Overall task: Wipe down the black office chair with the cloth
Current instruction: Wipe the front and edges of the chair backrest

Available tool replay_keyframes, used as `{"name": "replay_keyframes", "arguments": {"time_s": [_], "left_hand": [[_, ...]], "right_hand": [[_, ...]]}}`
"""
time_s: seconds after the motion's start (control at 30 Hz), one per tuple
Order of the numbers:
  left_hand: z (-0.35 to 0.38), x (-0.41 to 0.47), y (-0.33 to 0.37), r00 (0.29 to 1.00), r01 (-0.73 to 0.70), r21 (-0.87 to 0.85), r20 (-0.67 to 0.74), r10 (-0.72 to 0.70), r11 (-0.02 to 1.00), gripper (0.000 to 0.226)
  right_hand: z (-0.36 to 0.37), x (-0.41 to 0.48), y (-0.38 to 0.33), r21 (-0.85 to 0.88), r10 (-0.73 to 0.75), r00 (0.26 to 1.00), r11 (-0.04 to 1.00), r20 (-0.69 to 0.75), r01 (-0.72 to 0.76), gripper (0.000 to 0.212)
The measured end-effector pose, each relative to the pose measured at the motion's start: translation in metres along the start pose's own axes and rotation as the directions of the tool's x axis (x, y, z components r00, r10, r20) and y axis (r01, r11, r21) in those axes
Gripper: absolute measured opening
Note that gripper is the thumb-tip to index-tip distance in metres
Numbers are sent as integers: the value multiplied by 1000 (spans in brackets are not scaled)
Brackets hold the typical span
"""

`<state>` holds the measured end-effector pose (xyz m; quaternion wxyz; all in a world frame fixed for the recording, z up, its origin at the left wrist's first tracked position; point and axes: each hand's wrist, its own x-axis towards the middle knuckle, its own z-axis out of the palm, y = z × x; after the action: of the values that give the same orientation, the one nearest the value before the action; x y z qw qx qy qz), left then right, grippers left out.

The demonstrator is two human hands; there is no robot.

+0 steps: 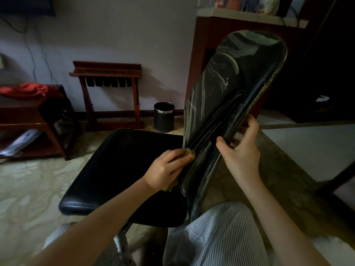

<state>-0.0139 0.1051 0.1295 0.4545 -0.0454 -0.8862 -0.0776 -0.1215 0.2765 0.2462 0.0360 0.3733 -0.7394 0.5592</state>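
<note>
The black office chair (119, 169) stands directly in front of my knees on the patterned floor, seat to the left and backrest (226, 96) rising to the right. Pale smear streaks mark the front of the backrest.

The cloth (189, 151), yellowish-green, is bunched under my left hand (165, 169). My fingers curl over it and press it against the foot of the backrest, just above the seat. A scrap of the cloth shows below my palm.

My right hand (242, 148) grips the backrest's stitched side edge, thumb on the front face and fingers wrapped behind.

A black waste bin (163, 117) with a metal rim stands by the wall beyond the seat; its contents cannot be seen. Printing on the books (228, 1) on the upper shelf is unreadable.
</note>
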Motion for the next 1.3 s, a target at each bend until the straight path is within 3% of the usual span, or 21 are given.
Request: {"name": "replay_keyframes", "arguments": {"time_s": [0.17, 0.3, 0.4, 0.53, 0.9, 1.2, 1.3], "left_hand": [[-9, -15, 5, 993, 45, 25, 108, -47, 999, 27], [-33, 19, 26, 991, 101, -4, -86, -101, 995, 32], [-46, 64, 40, 983, 39, 22, -182, -35, 999, 33], [-41, 94, 41, 992, -79, 95, -94, 88, 992, 28], [-22, 52, 23, 989, -143, 109, -26, 146, 984, 29], [-6, -39, 3, 988, -27, 55, 152, 18, 998, 31], [-14, -32, 12, 996, 75, -27, 58, -73, 997, 27]], "right_hand": [[0, -1, -3, 2, 14, 1000, 1000, -5, -14, 71], [2, -5, -7, 1, 8, 1000, 1000, -13, -8, 73], [4, -9, -9, 7, -2, 1000, 1000, -9, 2, 74], [4, -14, -9, -16, -31, 999, 999, -17, 31, 74], [8, -15, -7, -77, -45, 998, 996, -32, 42, 74], [6, -12, -3, -28, -23, 1000, 999, -10, 23, 72], [7, -13, -2, -32, -27, 1000, 999, -12, 27, 73]]}}
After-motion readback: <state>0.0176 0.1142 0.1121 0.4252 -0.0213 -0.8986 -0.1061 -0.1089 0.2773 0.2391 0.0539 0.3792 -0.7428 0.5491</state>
